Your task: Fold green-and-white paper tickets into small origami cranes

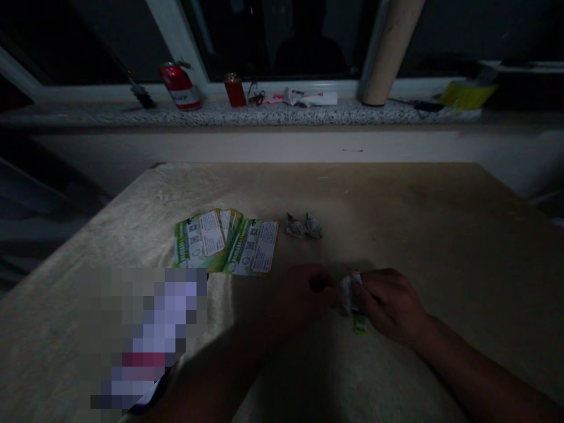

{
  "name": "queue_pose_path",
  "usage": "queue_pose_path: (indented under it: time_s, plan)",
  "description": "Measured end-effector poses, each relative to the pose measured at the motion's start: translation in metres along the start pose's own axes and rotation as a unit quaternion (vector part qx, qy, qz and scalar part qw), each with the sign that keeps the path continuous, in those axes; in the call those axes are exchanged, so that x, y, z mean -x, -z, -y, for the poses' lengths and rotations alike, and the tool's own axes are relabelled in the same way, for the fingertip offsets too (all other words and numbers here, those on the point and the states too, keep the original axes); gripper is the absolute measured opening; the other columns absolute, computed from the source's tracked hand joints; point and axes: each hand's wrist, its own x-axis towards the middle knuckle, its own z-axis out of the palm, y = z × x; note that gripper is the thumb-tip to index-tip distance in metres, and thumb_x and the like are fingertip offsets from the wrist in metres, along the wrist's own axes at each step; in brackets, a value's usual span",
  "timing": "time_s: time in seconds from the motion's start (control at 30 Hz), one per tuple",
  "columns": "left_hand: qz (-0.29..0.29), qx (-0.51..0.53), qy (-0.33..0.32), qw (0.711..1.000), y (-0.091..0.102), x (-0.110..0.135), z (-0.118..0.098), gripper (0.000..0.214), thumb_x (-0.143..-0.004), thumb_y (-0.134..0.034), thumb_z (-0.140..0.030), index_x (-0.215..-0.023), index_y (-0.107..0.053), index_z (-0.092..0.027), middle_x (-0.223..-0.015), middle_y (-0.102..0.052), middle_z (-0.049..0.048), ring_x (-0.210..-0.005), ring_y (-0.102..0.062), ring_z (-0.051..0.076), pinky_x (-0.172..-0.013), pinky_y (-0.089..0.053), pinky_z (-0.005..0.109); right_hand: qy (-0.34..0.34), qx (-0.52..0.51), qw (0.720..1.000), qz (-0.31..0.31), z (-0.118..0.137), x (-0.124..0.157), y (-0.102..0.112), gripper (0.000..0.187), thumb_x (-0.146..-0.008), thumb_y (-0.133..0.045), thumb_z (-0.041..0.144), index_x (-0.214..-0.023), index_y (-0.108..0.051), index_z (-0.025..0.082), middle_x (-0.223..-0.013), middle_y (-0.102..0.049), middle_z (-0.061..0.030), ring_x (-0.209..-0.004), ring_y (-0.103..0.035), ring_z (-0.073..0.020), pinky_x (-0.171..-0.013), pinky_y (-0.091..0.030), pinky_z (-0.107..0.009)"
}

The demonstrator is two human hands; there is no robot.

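Closely, the left hand (304, 296) and right hand (388, 302) meet, both pinching a folded leaflet (351, 292) between them, just over the table (418, 223). It looks light, thin and easily torn, and is best gripped along its creased edges.

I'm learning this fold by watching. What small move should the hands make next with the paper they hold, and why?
Probably press in another crease: the left hand and right hand pinch a half-folded leaflet with a green end sticking out, unlike the two compact folded pieces lying beyond on the table.
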Motion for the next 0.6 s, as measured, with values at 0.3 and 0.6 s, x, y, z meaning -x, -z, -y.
queue_pose_path:
  time_s: [0.3, 0.6]
  plan:
    - [0.075, 0.162, -0.004, 0.984, 0.0, -0.0027, 0.0073, 0.038, -0.084, -0.065, -0.05, -0.074, -0.067, -0.013, -0.063, -0.062, 0.0001, -0.049, -0.05, 0.01, -0.048, -0.039, 0.023, -0.146, -0.155, 0.977, 0.007, 0.0008, -0.0037, 0.0033, 0.035, -0.106, -0.043, 0.027, -0.076, -0.058, 0.018, -0.056, -0.047, 0.0046, -0.046, -0.045, -0.0086, -0.046, -0.036, -0.021]
    - [0.032, 0.019, -0.052, 0.998, -0.0048, 0.0035, 0.0056, 0.046, -0.092, -0.056, -0.053, -0.065, -0.06, -0.016, -0.055, -0.051, -0.0025, -0.051, -0.044, 0.01, -0.05, -0.031, 0.023, -0.127, -0.139, 0.982, 0.002, -0.0008, -0.0017, -0.0007, 0.035, -0.104, -0.048, 0.026, -0.07, -0.054, 0.019, -0.054, -0.039, 0.0067, -0.044, -0.038, -0.0082, -0.045, -0.031, -0.022]
